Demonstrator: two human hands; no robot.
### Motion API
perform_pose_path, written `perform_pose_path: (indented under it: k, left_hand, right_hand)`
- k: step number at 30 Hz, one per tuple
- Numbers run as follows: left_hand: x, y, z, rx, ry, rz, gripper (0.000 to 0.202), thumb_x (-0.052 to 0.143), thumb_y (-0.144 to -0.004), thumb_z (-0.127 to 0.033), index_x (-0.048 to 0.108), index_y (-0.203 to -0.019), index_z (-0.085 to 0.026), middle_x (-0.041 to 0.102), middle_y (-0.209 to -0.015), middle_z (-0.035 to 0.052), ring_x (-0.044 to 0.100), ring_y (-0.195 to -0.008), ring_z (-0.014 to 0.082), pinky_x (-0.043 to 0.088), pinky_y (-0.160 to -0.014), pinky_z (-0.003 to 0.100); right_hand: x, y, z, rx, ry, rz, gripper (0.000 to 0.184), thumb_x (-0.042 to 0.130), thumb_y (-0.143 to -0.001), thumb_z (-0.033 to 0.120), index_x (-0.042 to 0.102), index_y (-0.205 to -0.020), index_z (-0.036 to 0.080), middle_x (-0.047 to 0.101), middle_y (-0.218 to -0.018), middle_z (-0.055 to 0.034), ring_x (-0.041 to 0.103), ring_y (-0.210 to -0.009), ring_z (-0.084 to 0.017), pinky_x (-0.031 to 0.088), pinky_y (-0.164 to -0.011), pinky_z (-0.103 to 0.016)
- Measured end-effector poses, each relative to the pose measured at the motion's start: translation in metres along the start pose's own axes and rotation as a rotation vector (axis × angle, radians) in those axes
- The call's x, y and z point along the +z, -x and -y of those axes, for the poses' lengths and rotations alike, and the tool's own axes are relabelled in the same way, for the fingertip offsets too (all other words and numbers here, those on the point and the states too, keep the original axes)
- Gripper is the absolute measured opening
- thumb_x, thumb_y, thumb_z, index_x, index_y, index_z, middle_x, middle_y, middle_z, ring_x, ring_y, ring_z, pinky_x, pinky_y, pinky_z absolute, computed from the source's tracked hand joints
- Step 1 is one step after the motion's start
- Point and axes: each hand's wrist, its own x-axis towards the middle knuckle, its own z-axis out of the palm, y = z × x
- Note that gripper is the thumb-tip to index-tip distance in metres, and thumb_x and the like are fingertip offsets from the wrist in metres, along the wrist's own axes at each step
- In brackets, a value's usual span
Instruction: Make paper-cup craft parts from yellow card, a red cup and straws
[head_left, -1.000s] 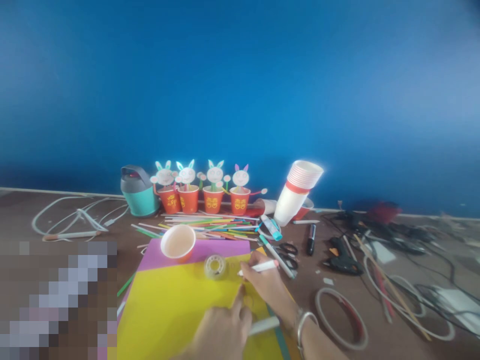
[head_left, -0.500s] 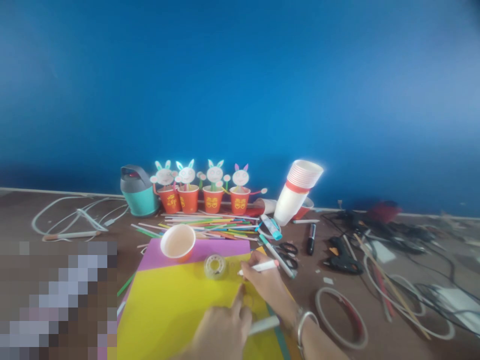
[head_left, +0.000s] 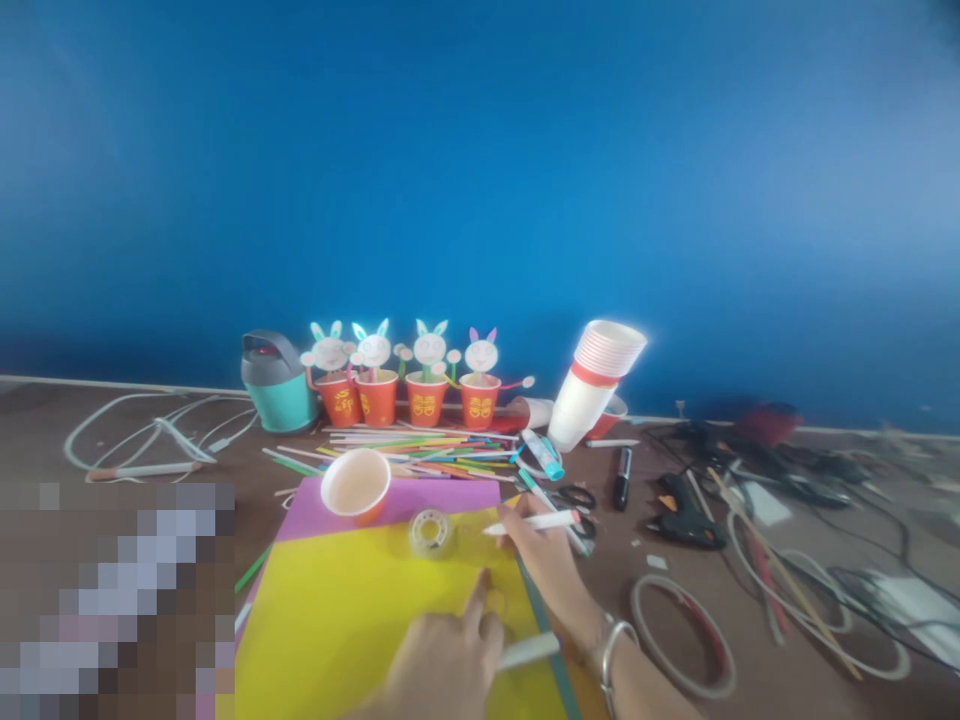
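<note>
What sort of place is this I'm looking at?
Likely a craft workspace, though whether home or classroom I can't tell: red paper cups hold rabbit-eared figures, a black glue gun lies on the table, and the right hand holds a white marker.

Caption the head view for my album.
Marker in right hand, left hand over yellow paper, four rabbit figures in red cups behind.

A craft corner, whether at home or in a classroom I cannot tell: flat yellow paper (head_left: 337, 620) lies below the right hand (head_left: 544, 550) gripping a slim white marker (head_left: 553, 520); beyond the grip, red paper cups with white rabbit faces (head_left: 426, 400) and thin multicoloured sticks (head_left: 435, 462) sit before a plain blue wall (head_left: 480, 180); rightward lies a black glue gun (head_left: 686, 528)
</note>
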Motion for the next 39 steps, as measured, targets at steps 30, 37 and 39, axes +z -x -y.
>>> perform_pose_path:
  k: [30, 37, 39]
  left_hand:
    - [-0.0011, 0.0006, 0.0, 0.006, 0.001, -0.009, 0.038, 0.039, -0.087, -0.016, 0.056, -0.121, -0.016, 0.036, -0.148, 0.0197, 0.071, -0.076, 0.0267, 0.058, -0.062, 0.042]
    - [0.0011, 0.0003, 0.001, 0.025, 0.014, -0.035, 0.038, 0.04, -0.086, -0.015, 0.056, -0.119, -0.014, 0.036, -0.146, 0.0226, 0.07, -0.075, 0.0277, 0.057, -0.06, 0.043]
    - [0.0009, 0.0002, 0.001, 0.026, 0.013, -0.029, 0.037, 0.04, -0.085, -0.014, 0.057, -0.118, -0.014, 0.037, -0.146, 0.0224, 0.07, -0.074, 0.0274, 0.057, -0.06, 0.043]
  right_hand:
    - [0.001, 0.0037, 0.0019, -0.049, 0.26, 0.075, 0.024, 0.054, -0.072, 0.03, 0.038, -0.056, 0.024, 0.047, -0.044, 0.0071, 0.049, -0.045, -0.012, 0.037, -0.046, -0.022]
    - [0.0011, 0.0033, 0.0014, -0.042, 0.26, 0.055, 0.023, 0.053, -0.069, 0.029, 0.036, -0.055, 0.024, 0.04, -0.042, 0.0087, 0.041, -0.041, -0.01, 0.031, -0.042, -0.022]
    - [0.001, 0.0031, 0.0014, -0.037, 0.258, 0.055, 0.023, 0.053, -0.069, 0.029, 0.036, -0.054, 0.024, 0.04, -0.042, 0.0087, 0.042, -0.042, -0.01, 0.031, -0.043, -0.022]
